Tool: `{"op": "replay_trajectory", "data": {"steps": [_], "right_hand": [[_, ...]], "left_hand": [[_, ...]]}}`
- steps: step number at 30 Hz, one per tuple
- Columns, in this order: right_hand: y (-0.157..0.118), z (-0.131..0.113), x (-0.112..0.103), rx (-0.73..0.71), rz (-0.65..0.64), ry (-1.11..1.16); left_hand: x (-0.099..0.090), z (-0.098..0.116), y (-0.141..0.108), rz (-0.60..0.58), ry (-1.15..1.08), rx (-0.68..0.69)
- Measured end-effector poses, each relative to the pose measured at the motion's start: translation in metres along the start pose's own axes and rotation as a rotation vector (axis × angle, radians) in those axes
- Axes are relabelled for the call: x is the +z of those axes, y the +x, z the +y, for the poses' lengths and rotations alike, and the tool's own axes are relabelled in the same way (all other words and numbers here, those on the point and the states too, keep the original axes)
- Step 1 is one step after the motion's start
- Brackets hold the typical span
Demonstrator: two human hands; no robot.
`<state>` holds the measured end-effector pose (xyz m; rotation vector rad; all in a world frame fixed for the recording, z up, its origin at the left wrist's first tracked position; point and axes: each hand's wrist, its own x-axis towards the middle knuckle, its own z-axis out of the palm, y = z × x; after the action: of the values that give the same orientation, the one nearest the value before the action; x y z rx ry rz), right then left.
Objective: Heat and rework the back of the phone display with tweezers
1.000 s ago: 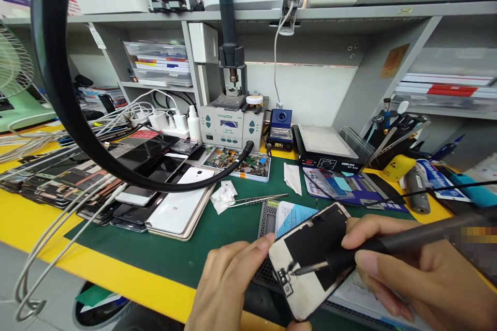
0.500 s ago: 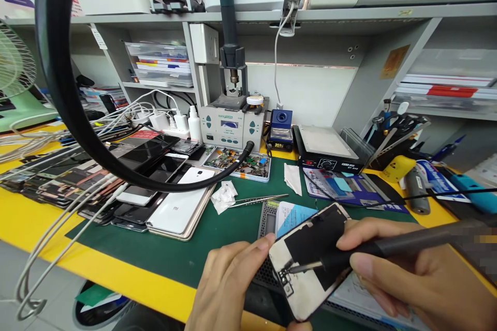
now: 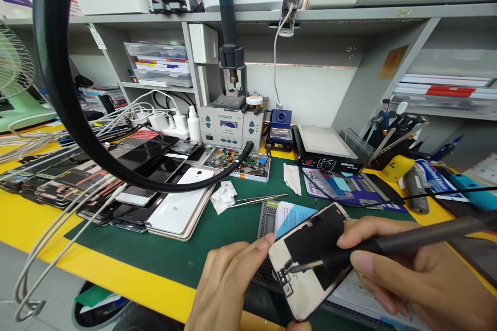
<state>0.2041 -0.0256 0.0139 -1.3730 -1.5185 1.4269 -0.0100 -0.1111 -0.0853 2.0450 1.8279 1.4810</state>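
My left hand [image 3: 235, 279] holds a phone screen [image 3: 305, 300] by its left end, with fingertips on the upper corner and the thumb at the lower edge. The screen is tilted, its back up: pale metal with a large black patch. In my right hand [image 3: 411, 274] is a soldering iron [image 3: 411, 240], its dark handle pinched between thumb and fingers. Its thin metal tip rests at or just above small dark parts near the screen's left end; contact is too fine to tell. A blue-and-white card [image 3: 293, 215] lies partly beneath the screen.
Tweezers [image 3: 260, 199] and crumpled tissue [image 3: 224, 195] lie on the green mat [image 3: 233, 227]. Stacked phones [image 3: 178, 204] are at left. A hot-air station [image 3: 229, 124], a soldering station [image 3: 281, 134] and a heating plate [image 3: 328, 142] stand behind. A thick black hose [image 3: 58, 62] loops at left.
Both hands and the phone screen look almost unmoved. The handle's rear end has shifted slightly, and the view has moved a touch.
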Motion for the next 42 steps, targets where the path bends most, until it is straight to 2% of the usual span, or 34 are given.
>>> {"op": "replay_trajectory", "data": {"steps": [3,7,9,11,14,17,21,23,26,29,32,35,42], "right_hand": [[0.007,0.010,-0.011,0.002,-0.055,0.073],[0.015,0.024,-0.024,-0.040,-0.172,0.136],[0.015,0.026,-0.025,-0.052,-0.168,0.148],[0.014,0.024,-0.024,-0.069,-0.107,0.146],[0.013,0.020,-0.021,-0.115,-0.047,0.130],[0.013,0.019,-0.021,-0.155,-0.065,0.138],[0.014,0.021,-0.022,-0.191,-0.033,0.113],[0.014,0.022,-0.021,-0.212,-0.028,0.120],[0.012,0.022,-0.018,-0.227,-0.043,0.115],[0.008,0.020,-0.014,-0.210,-0.003,0.064],[0.008,0.019,-0.013,-0.196,0.037,-0.002],[0.012,0.020,-0.015,-0.216,0.024,-0.082],[0.015,0.018,-0.018,-0.172,-0.002,-0.183]], "left_hand": [[0.002,0.001,0.001,0.042,0.001,0.025],[0.005,0.001,0.000,0.028,0.019,-0.022],[0.005,0.001,-0.001,0.026,0.009,-0.056],[0.002,0.001,0.000,0.010,-0.018,-0.087],[-0.008,0.001,0.006,-0.125,-0.044,-0.081],[-0.022,0.002,0.012,-0.262,-0.034,-0.084],[-0.028,0.003,0.016,-0.312,-0.049,-0.106],[-0.025,0.003,0.016,-0.312,-0.065,-0.109],[-0.019,0.006,0.016,-0.261,-0.079,-0.182],[-0.016,0.007,0.016,-0.231,-0.096,-0.231],[-0.018,0.004,0.018,-0.262,-0.100,-0.160],[-0.021,0.000,0.019,-0.290,-0.061,-0.101],[-0.023,-0.001,0.017,-0.282,-0.037,-0.100]]}}
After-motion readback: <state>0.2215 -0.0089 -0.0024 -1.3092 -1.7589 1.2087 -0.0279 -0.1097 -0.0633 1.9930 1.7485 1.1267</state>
